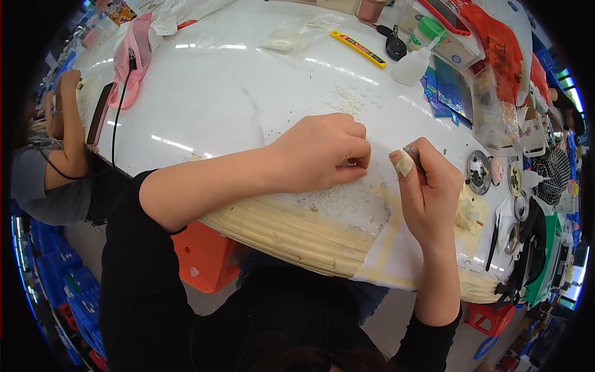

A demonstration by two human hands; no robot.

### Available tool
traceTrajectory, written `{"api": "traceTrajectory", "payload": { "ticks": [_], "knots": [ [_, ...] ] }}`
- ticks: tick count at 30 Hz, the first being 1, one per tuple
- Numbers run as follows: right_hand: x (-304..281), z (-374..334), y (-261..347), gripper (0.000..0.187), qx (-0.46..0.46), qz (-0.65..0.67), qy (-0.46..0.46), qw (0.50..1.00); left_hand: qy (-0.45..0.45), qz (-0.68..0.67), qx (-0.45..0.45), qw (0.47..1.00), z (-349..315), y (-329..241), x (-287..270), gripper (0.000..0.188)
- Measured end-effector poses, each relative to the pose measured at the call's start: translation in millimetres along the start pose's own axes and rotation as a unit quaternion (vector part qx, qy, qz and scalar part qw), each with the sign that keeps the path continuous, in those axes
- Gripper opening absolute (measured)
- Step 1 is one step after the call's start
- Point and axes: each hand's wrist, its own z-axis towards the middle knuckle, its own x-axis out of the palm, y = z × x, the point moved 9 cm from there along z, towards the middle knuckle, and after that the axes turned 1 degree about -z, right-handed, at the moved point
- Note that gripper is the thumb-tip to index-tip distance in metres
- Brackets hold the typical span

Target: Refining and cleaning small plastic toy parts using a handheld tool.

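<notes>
The left forearm [214,184], bare below a black sleeve [139,260] ending near the elbow, extends rightward at a slight upward slope; the left hand [322,152] is presented back-up, with its fingers [356,149] curled inward and their tips drawn in toward the thumb. The right forearm [439,282] rises almost vertically, bare above its black cuff [427,338]. The right hand [434,192] is set apart from the left, fingers folded in a grip, thumb [410,183] extended upward, its tip covered by a pale wrap [403,163].
</notes>
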Motion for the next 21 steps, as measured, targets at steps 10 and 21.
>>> {"api": "traceTrajectory", "payload": {
  "ticks": [10,21],
  "knots": [
    [0.3,0.3,7.8,0.011,-0.004,0.003,0.017,1.0,-0.031,-0.342,-0.161,0.925,-1.9,20.3,-7.3,0.014],
    [-1.3,-4.5,19.0,0.024,-0.088,0.073,-0.006,0.993,0.078,-0.67,-0.281,0.682,-12.7,19.3,31.2,0.017]
  ]
}}
